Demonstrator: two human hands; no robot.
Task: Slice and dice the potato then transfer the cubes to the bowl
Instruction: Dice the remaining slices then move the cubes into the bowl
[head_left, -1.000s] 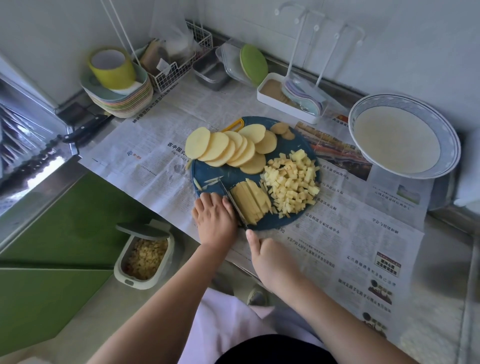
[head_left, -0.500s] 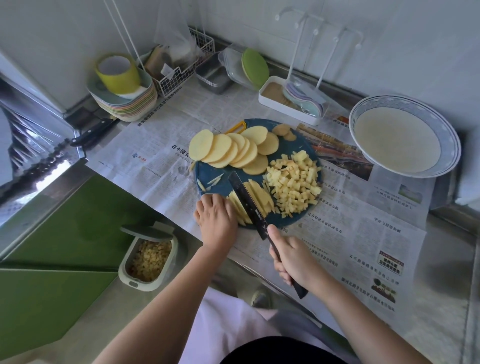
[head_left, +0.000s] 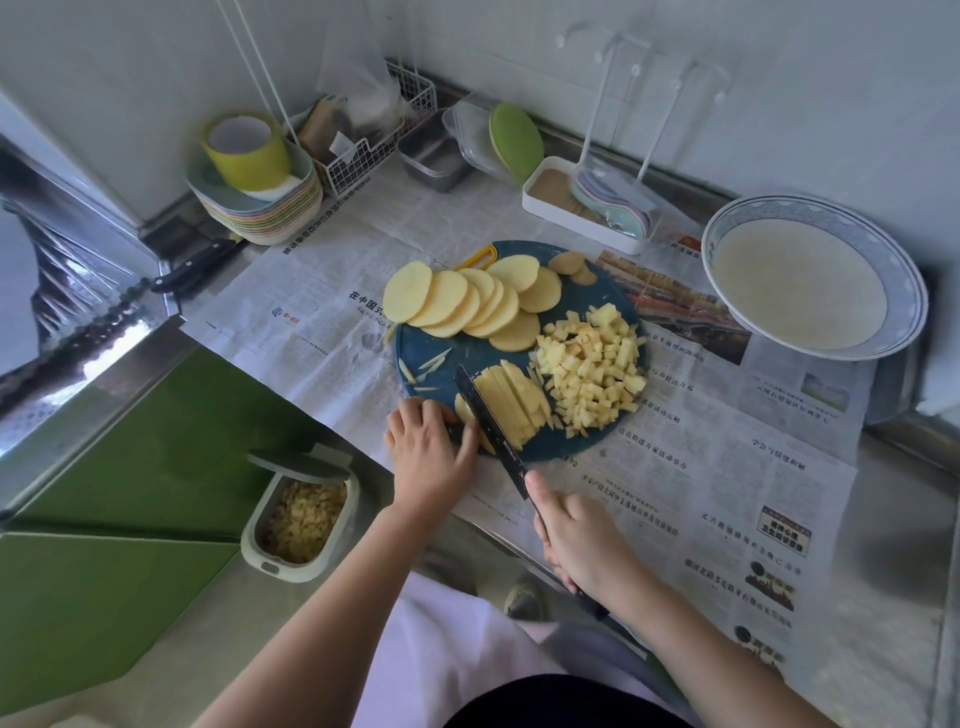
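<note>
A round blue cutting board (head_left: 467, 358) lies on newspaper. Fanned potato slices (head_left: 467, 304) cover its far side, a heap of potato cubes (head_left: 592, 369) its right side, and a stack of potato strips (head_left: 514, 402) its near part. My right hand (head_left: 576, 540) grips the handle of a black knife (head_left: 491, 421), whose blade lies across the left end of the strips. My left hand (head_left: 428, 452) rests at the board's near left edge, fingertips against the strips beside the blade. A large white bowl (head_left: 904, 280) with a blue rim stands at the far right.
A small bin (head_left: 301, 519) with potato bits sits below the counter edge at left. Stacked plates with a yellow cup (head_left: 249, 150), a wire basket (head_left: 363, 150), containers and a white rack (head_left: 587, 202) line the back wall. Another dark knife (head_left: 192, 267) lies at far left.
The knife blade went from edge-down beside the strips to lying angled across their left end. My right hand drew back toward me. My left hand stayed at the board's edge.
</note>
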